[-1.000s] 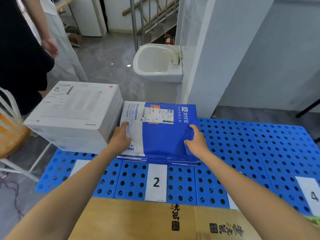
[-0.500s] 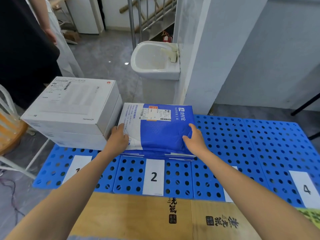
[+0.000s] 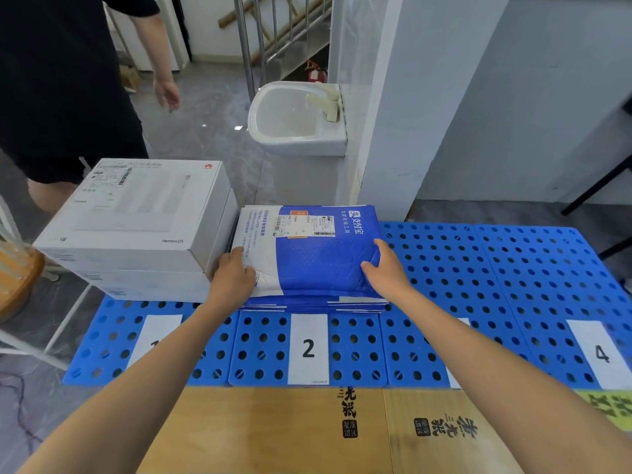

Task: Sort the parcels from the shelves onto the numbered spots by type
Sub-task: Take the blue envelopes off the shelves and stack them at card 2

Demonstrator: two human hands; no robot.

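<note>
**Head view.** The top blue mailer (image 3: pixel 318 258), a padded plastic envelope with a white flap and a printed shipping label, lies at centre frame. It sits on a low stack of like mailers (image 3: pixel 314 304) on the blue perforated mat (image 3: pixel 513 268), directly behind the label "2" (image 3: pixel 308 348).

The left hand (image 3: pixel 232 275) is at the mailer's left edge, its fingers bent over the white flap and its thumb on the top face. Whether the fingertips reach underneath is hidden. The right hand (image 3: pixel 386 271) lies on the right edge with thumb and forefinger spread and fairly straight, pressing rather than pinching.

Two stacked white boxes (image 3: pixel 136 213) stand just beside the stack at left, behind the partly hidden label "1" (image 3: pixel 155 336). The label "4" (image 3: pixel 602 354) is at lower right, with no parcel behind it. A brown carton (image 3: pixel 273 429) fills the lower edge of the frame. A washbasin (image 3: pixel 294 121) and a second person (image 3: pixel 61 80) occupy the upper frame.

**Handling, as judged.** The mailer is probably light and soft, with a slick film that may slide off its neighbours. It would sag if lifted by one corner, so it is best held at its two opposite short edges and squared to the stack before release.
</note>
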